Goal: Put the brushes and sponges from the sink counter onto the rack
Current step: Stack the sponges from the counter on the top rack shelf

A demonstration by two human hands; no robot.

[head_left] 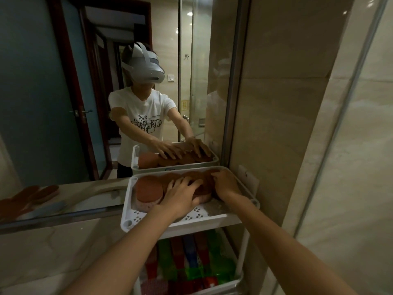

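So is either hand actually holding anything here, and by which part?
Cannot be told. Both the left hand and right hand lie spread on the brown sponges in the rack's top tray; no closed grasp shows.

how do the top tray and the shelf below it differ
The top tray holds round brown sponges; the lower shelf holds red, green and blue packets. Both hands, left and right, rest in the top tray; none reach the lower shelf. Both are white parts of one rack.
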